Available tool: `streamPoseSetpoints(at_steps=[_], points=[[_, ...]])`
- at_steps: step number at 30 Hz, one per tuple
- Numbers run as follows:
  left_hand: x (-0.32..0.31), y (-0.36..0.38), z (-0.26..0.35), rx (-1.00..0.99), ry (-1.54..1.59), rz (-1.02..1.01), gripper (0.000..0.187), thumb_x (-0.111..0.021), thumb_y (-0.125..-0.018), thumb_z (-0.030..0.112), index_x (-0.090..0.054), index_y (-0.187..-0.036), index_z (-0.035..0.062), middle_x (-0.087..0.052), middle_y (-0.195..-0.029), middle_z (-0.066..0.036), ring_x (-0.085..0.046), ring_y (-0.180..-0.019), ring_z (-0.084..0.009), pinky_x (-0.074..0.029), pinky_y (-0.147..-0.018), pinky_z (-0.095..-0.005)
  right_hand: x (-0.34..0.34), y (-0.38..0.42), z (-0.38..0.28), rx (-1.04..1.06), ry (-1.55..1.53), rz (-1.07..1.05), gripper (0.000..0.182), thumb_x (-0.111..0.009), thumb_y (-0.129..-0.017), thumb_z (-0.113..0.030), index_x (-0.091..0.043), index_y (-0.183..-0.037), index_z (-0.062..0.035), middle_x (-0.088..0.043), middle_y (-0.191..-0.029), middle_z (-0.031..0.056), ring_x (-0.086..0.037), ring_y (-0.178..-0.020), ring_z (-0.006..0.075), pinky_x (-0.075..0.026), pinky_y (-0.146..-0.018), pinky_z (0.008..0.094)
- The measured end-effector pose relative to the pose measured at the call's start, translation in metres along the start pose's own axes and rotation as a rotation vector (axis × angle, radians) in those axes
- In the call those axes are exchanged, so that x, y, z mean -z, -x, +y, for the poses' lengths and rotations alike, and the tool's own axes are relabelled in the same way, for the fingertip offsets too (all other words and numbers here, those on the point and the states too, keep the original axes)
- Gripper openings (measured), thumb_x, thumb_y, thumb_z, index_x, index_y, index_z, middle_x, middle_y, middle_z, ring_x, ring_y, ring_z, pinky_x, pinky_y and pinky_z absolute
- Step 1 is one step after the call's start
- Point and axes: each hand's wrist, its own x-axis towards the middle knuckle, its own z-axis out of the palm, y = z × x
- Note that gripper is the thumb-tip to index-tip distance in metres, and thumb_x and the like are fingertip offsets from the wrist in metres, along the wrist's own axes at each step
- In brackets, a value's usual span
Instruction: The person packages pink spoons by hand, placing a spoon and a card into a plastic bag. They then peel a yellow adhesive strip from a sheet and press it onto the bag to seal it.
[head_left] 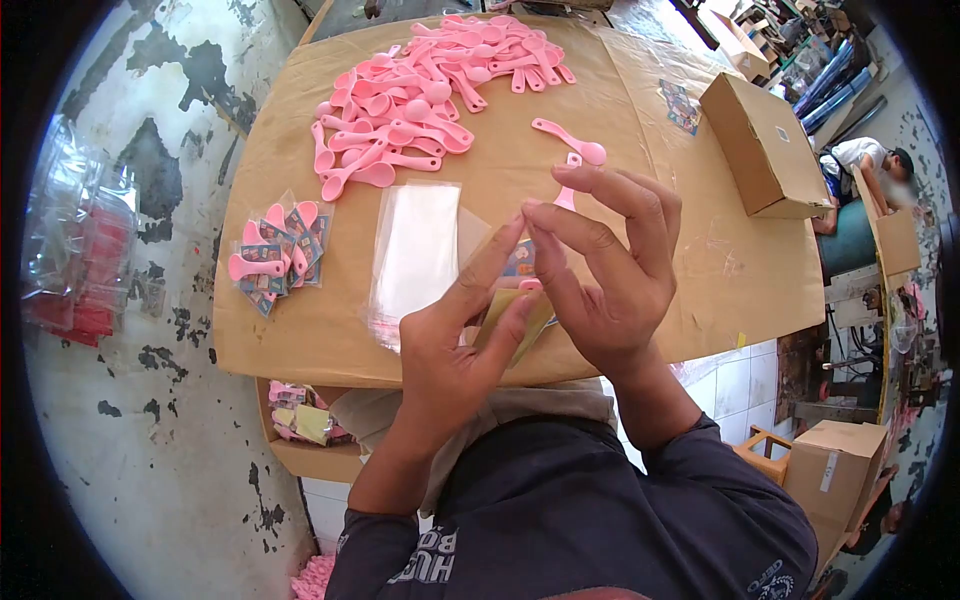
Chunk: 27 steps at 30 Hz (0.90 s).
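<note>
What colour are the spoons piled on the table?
Pink; the spoons show best in the head view.

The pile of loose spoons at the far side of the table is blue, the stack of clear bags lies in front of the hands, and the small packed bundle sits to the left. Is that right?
Not quite: the pile of loose spoons is pink, not blue, as the head view shows. The rest holds: the stack of clear bags lies before the hands, and the packed bundle sits to the left on the table.

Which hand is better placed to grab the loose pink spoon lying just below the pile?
Right, probably. The right hand sits just below the loose spoon; the left hand is lower, pinching the small bag.
</note>
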Motion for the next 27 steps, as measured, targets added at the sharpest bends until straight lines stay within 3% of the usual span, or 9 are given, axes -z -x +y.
streamPoseSetpoints(at_steps=[1, 3, 11, 13, 15, 17, 19, 20, 27], points=[[0.0, 0.001, -0.001, -0.001, 0.001, 0.001, 0.064, -0.07, -0.094, 0.002, -0.046, -0.153, 0.0018, -0.076, -0.091, -0.005, -0.058, -0.079, -0.0002, -0.044, -0.069, -0.0173, 0.0, 0.0, 0.0, 0.006, 0.005, 0.012, 0.032, -0.081, -0.071, -0.001, -0.076, -0.102, -0.0079, -0.069, -0.117, 0.0082, -0.06, -0.106, 0.0296, -0.048, -0.091, 0.0412], [-0.001, 0.003, -0.004, -0.03, -0.017, -0.008, 0.061, -0.071, -0.091, 0.002, -0.052, -0.15, 0.0045, -0.072, -0.127, -0.017, -0.069, -0.084, -0.0067, -0.055, -0.073, -0.0247, 0.001, -0.001, -0.001, -0.003, -0.017, 0.013, 0.03, -0.08, -0.071, 0.0, -0.076, -0.099, -0.007, -0.07, -0.115, 0.0083, -0.06, -0.105, 0.03, -0.049, -0.09, 0.0408], [0.009, 0.01, 0.0, 0.135, 0.14, -0.022, 0.054, -0.072, -0.094, 0.005, -0.053, -0.145, -0.0012, -0.078, -0.102, -0.014, -0.07, -0.089, -0.0071, -0.053, -0.076, -0.0224, 0.003, -0.006, 0.011, -0.271, -0.303, 0.14, 0.018, -0.07, -0.08, 0.006, -0.068, -0.097, -0.0011, -0.07, -0.107, 0.0159, -0.068, -0.098, 0.0307, -0.054, -0.091, 0.0387], [0.013, 0.01, -0.001, 0.185, 0.196, -0.01, 0.05, -0.07, -0.096, 0.006, -0.053, -0.142, -0.0045, -0.078, -0.1, -0.015, -0.07, -0.092, -0.009, -0.054, -0.079, -0.0226, 0.008, -0.014, 0.014, -0.621, -0.851, 0.407, 0.012, -0.059, -0.088, 0.007, -0.061, -0.098, 0.0007, -0.07, -0.105, 0.0209, -0.069, -0.1, 0.0294, -0.055, -0.093, 0.0392], [0.013, 0.007, 0.004, 0.229, 0.532, 0.127, 0.034, -0.068, -0.098, 0.006, -0.06, -0.13, -0.0037, -0.078, -0.102, -0.016, -0.071, -0.092, -0.0118, -0.055, -0.081, -0.0244, 0.015, -0.015, 0.015, -0.657, -0.99, 0.429, 0.01, -0.055, -0.09, 0.006, -0.06, -0.098, 0.0013, -0.069, -0.104, 0.0208, -0.069, -0.099, 0.0275, -0.055, -0.091, 0.0389], [0.017, 0.006, 0.0, 0.212, 0.531, 0.155, 0.029, -0.068, -0.099, 0.006, -0.062, -0.125, -0.0032, -0.077, -0.105, -0.017, -0.071, -0.094, -0.0126, -0.056, -0.082, -0.0251, 0.021, -0.007, 0.024, -0.69, -1.129, 0.455, 0.008, -0.052, -0.093, 0.005, -0.058, -0.097, 0.0019, -0.068, -0.102, 0.0208, -0.068, -0.099, 0.0255, -0.055, -0.09, 0.0385], [0.018, 0.004, -0.004, 0.198, 0.531, 0.182, 0.023, -0.067, -0.099, 0.005, -0.064, -0.12, -0.0027, -0.076, -0.109, -0.017, -0.071, -0.096, -0.0133, -0.056, -0.083, -0.0259, 0.021, 0.008, 0.036, -0.579, -1.418, 0.077, 0.005, -0.051, -0.095, 0.001, -0.056, -0.095, 0.0012, -0.066, -0.098, 0.0164, -0.066, -0.085, 0.0188, -0.054, -0.076, 0.0301], [0.018, 0.003, -0.006, 0.16, 0.528, 0.197, 0.02, -0.067, -0.098, 0.005, -0.064, -0.117, -0.0027, -0.075, -0.11, -0.017, -0.071, -0.098, -0.0138, -0.056, -0.085, -0.0268, 0.02, 0.013, 0.032, -0.585, -1.279, -0.047, 0.008, -0.051, -0.097, -0.001, -0.059, -0.1, 0.0019, -0.064, -0.094, 0.0116, -0.056, -0.069, 0.0094, -0.045, -0.061, 0.0229], [0.015, -0.003, -0.013, 0.05, 0.428, 0.21, 0.017, -0.067, -0.097, 0.003, -0.066, -0.113, -0.0034, -0.074, -0.11, -0.014, -0.069, -0.103, -0.0164, -0.054, -0.093, -0.0314, 0.006, 0.015, -0.006, -0.699, -0.864, -0.439, 0.018, -0.065, -0.096, -0.005, -0.066, -0.113, 0.0007, -0.065, -0.089, 0.0016, -0.057, -0.073, 0.002, -0.044, -0.061, 0.0192]])
